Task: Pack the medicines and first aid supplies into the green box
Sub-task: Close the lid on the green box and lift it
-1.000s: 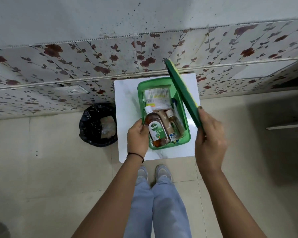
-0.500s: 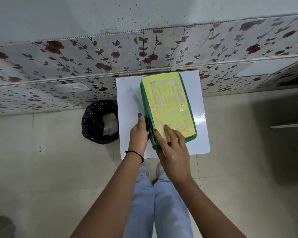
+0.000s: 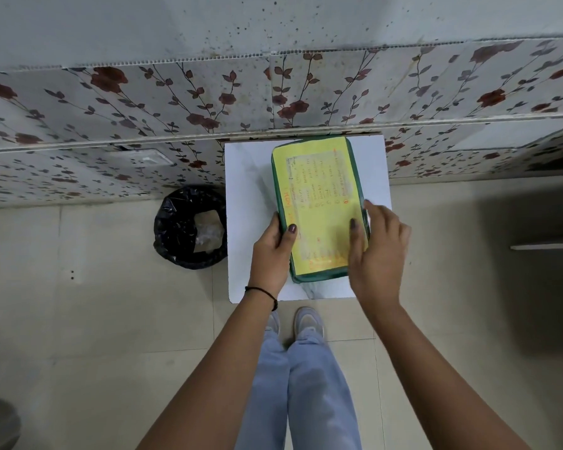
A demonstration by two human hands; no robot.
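Note:
The green box (image 3: 319,277) stands on the small white table (image 3: 247,190) with its lid down. A yellow sheet with handwriting (image 3: 319,196) covers the lid's top. The medicines inside are hidden. My left hand (image 3: 272,246) grips the box's near left edge, thumb resting on the lid. My right hand (image 3: 379,248) holds the near right edge, thumb pressed on the yellow sheet and fingers wrapped around the side.
A bin lined with a black bag (image 3: 190,227) stands on the floor just left of the table. A floral-patterned wall (image 3: 176,108) runs right behind the table. My legs and shoes (image 3: 294,324) are at the table's near edge. Tiled floor lies on both sides.
The lid, held upright by my right hand a second ago, has come down over the box. My right hand has moved from the lid's front to its right edge.

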